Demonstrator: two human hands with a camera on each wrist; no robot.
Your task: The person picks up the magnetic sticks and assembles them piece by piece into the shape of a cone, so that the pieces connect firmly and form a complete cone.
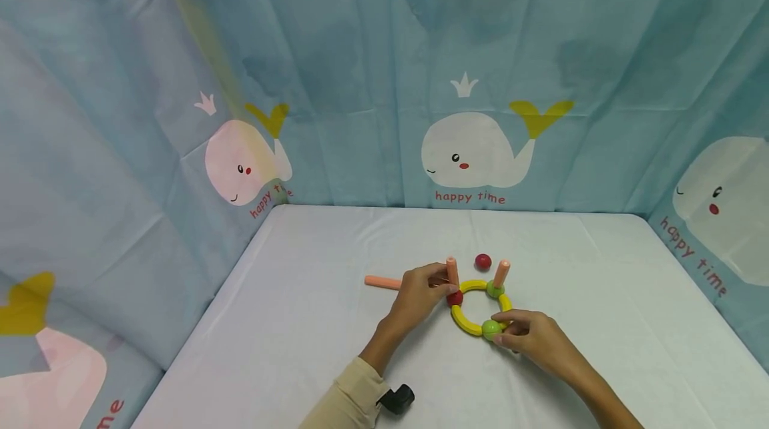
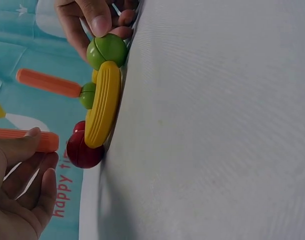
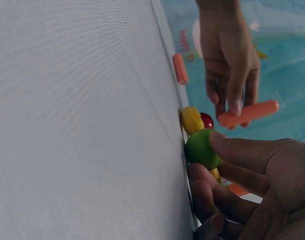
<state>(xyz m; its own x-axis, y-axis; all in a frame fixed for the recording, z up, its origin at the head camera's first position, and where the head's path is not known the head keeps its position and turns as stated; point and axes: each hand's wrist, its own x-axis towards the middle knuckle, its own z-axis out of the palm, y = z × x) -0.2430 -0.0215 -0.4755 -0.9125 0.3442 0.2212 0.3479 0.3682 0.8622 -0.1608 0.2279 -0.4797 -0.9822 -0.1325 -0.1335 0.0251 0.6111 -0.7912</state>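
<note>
A ring of yellow curved pieces (image 1: 465,321) and coloured balls lies flat on the table. My left hand (image 1: 414,295) pinches an orange stick (image 1: 452,270) and holds it upright over the ring's red ball (image 1: 455,299). In the left wrist view, a small gap shows between the stick's lower end and that ball (image 2: 85,150). With thumb and fingers, my right hand (image 1: 535,335) grips the green ball (image 1: 491,329) at the near side of the ring. Another green ball (image 1: 494,290) at the far side carries a standing orange stick (image 1: 502,273).
Behind the ring sits a loose red ball (image 1: 483,262). Left of it, an orange stick (image 1: 382,281) lies on the white-covered table (image 1: 288,322), partly hidden by my left hand. A blue whale-print curtain (image 1: 360,82) hangs around the table's back and sides.
</note>
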